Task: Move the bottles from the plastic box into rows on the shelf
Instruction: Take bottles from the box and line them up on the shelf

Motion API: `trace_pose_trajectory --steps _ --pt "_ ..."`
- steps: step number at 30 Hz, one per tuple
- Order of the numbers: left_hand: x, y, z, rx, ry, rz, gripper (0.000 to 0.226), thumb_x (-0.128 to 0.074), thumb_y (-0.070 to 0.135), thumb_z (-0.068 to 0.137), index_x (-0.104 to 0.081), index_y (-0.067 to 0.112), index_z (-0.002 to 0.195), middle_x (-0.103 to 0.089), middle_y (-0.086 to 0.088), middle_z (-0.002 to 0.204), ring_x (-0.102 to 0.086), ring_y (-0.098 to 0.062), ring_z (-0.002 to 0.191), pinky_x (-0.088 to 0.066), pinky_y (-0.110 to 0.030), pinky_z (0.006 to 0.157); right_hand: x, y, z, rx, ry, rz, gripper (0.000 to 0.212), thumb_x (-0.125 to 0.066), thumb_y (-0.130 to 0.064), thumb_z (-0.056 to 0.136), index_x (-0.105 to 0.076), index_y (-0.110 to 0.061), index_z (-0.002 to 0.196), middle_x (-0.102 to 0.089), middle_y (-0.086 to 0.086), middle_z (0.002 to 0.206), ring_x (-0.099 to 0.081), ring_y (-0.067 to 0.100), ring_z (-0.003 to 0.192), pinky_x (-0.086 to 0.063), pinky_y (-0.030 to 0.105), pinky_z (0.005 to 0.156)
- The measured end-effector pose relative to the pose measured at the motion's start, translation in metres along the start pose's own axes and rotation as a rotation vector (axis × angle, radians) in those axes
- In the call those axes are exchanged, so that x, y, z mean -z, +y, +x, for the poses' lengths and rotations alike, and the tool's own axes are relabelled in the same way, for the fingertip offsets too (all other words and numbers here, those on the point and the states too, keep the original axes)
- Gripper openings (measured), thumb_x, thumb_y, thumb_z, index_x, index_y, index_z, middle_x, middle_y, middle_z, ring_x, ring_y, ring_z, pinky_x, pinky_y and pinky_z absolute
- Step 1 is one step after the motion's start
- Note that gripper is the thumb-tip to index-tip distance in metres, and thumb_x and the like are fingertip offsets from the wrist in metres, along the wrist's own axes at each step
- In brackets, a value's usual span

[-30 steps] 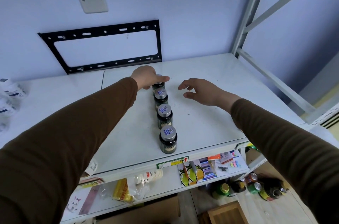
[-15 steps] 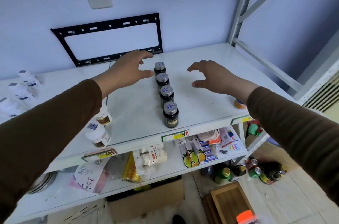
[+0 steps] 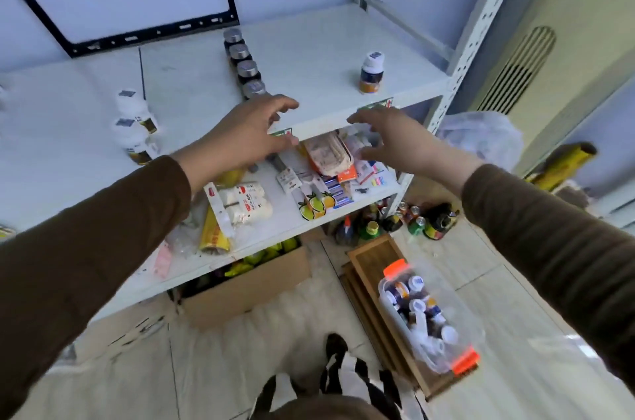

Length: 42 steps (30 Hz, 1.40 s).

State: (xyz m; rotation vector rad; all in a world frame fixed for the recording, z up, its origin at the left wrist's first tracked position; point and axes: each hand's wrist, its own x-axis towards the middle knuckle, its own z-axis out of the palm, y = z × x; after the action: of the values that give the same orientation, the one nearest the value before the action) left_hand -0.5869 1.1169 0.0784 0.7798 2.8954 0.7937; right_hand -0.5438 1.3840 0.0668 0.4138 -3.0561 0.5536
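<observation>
Shelf top: four dark bottles point(image 3: 244, 66) in one row, two white bottles point(image 3: 135, 125), one orange-banded bottle point(image 3: 372, 73). Plastic box point(image 3: 462, 363): roughly ten bottles, blurred.

front dark bottle point(image 3: 253, 89): lower body hidden behind the left hand point(image 3: 245, 134)
bottle labels: blurred, unreadable
plastic box point(image 3: 429, 316): contents smeared

Soft, even, cool light with motion blur

Shadows are faint; glare whitens the floor point(image 3: 567, 347) at lower right; both hands and the shelf point(image 3: 309, 75) smear slightly; straight posts bow toward the wide-angle edges.
</observation>
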Motion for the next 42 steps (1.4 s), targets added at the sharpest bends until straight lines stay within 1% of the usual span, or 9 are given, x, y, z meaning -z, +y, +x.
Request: trace_pose_trajectory --steps 6,11,15,19,22,25,32,36,42 --pt "-0.092 0.048 -0.017 0.034 -0.168 -0.076 0.061 -0.076 0.036 0.082 -0.051 0.031 0.137 -0.054 0.002 0.127 -0.057 -0.017 0.108 -0.049 -0.036 0.093 -0.030 0.054 -0.087 -0.121 -0.077 0.027 0.061 -0.076 -0.027 0.081 -0.051 -0.020 0.136 -0.055 0.008 0.127 -0.055 0.028 0.109 -0.045 0.034 0.085" --pt "-0.173 0.079 -0.023 0.038 -0.296 -0.102 0.061 -0.074 0.037 0.084 -0.048 0.030 0.139 -0.051 0.002 0.139 -0.052 -0.016 0.120 -0.046 -0.038 0.100 -0.064 0.110 -0.143 -0.243 -0.178 0.081 0.059 -0.075 -0.025 0.082 -0.050 -0.021 0.136 -0.053 0.008 0.126 -0.056 0.028 0.113 -0.042 0.030 0.089" --pt "-0.252 0.105 -0.029 0.110 -0.381 -0.155 0.060 -0.075 0.037 0.083 -0.049 0.030 0.137 -0.052 0.003 0.136 -0.055 -0.013 0.114 -0.049 -0.038 0.096 -0.101 0.167 -0.192 -0.327 -0.282 0.141 0.058 -0.074 -0.026 0.084 -0.050 -0.022 0.137 -0.053 0.008 0.128 -0.061 0.027 0.104 -0.046 0.030 0.083" --pt "-0.334 0.119 -0.036 0.193 -0.440 -0.176 0.061 -0.077 0.041 0.080 -0.051 0.032 0.134 -0.056 0.006 0.124 -0.057 -0.010 0.104 -0.051 -0.031 0.086 -0.145 0.219 -0.233 -0.411 -0.407 0.205 0.055 -0.072 -0.024 0.085 -0.051 -0.020 0.136 -0.056 0.007 0.130 -0.062 0.025 0.106 -0.052 0.039 0.091" --pt "-0.397 0.119 -0.043 0.241 -0.539 -0.129 0.057 -0.076 0.045 0.077 -0.052 0.032 0.128 -0.054 0.006 0.113 -0.059 -0.018 0.101 -0.052 -0.039 0.087 -0.182 0.255 -0.260 -0.493 -0.491 0.233 0.049 -0.068 -0.018 0.088 -0.052 -0.020 0.134 -0.058 0.006 0.130 -0.061 0.025 0.110 -0.049 0.038 0.096" --pt "-0.458 0.116 -0.049 0.247 -0.629 -0.087 0.058 -0.076 0.040 0.078 -0.052 0.026 0.129 -0.054 -0.004 0.128 -0.056 -0.025 0.111 -0.046 -0.034 0.092 -0.221 0.285 -0.283 -0.557 -0.560 0.269 0.046 -0.063 -0.014 0.091 -0.053 -0.018 0.135 -0.058 0.008 0.131 -0.058 0.027 0.114 -0.045 0.033 0.099" --pt "-0.557 0.112 -0.048 0.170 -0.702 0.007 0.048 -0.075 0.031 0.079 -0.055 0.012 0.119 -0.061 -0.009 0.120 -0.060 -0.029 0.106 -0.049 -0.037 0.085 -0.309 0.321 -0.304 -0.534 -0.675 0.239 0.051 -0.059 -0.018 0.091 -0.047 -0.022 0.140 -0.056 0.008 0.134 -0.056 0.029 0.117 -0.043 0.029 0.091" --pt "-0.599 0.104 -0.050 0.212 -0.723 0.118 0.047 -0.071 0.029 0.083 -0.051 0.008 0.119 -0.062 -0.014 0.121 -0.059 -0.032 0.109 -0.047 -0.034 0.080 -0.352 0.336 -0.305 -0.468 -0.746 0.118 0.053 -0.058 -0.021 0.093 -0.041 -0.021 0.143 -0.052 0.009 0.138 -0.052 0.030 0.124 -0.041 0.032 0.096" --pt "-0.652 0.096 -0.055 0.338 -0.729 0.239 0.066 -0.072 0.049 0.080 -0.047 0.008 0.126 -0.064 -0.012 0.121 -0.062 -0.031 0.112 -0.046 -0.033 0.080 -0.398 0.349 -0.300 -0.321 -0.829 -0.029 0.057 -0.056 -0.018 0.094 -0.037 -0.025 0.147 -0.054 0.010 0.131 -0.056 0.032 0.117 -0.047 0.035 0.091"
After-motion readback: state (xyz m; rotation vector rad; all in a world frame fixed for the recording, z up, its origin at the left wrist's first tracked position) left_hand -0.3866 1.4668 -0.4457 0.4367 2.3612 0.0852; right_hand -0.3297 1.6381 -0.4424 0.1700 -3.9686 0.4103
